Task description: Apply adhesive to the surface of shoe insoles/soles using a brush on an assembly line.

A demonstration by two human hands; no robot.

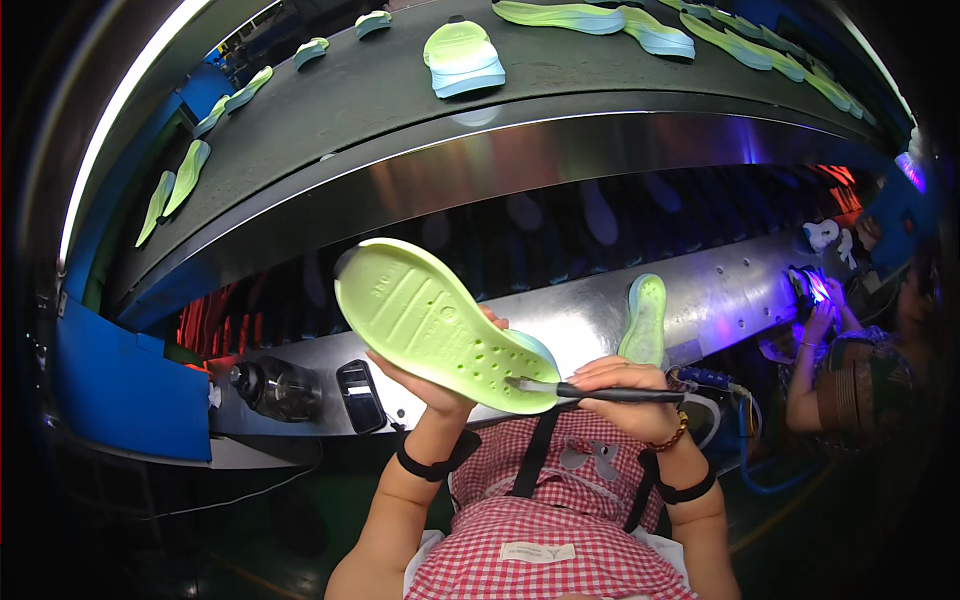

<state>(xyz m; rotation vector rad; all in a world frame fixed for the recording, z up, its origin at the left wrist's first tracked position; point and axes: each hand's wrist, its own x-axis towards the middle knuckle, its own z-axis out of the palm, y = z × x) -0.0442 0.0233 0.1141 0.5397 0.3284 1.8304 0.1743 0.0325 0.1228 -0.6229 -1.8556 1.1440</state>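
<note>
A pale green shoe sole [415,325] lies tilted in my left hand [432,392], whose fingers wrap round it from beneath, partly hidden behind it. Its inner face, with raised ribs and a group of small holes, is turned up. My right hand [618,378] grips a brush [640,396] by its black handle. The brush tip touches the sole among the holes, near the end closest to my right hand. Beyond that hand, a second green sole [645,318] rests on the metal bench [745,290].
A dark bottle [280,388] and a phone [360,397] lie at the bench's left. Hoses with a blue fitting [705,378] hang at its right edge. Beyond runs a dark conveyor belt [350,100] carrying several soles. At far right a person [850,370] works under violet light.
</note>
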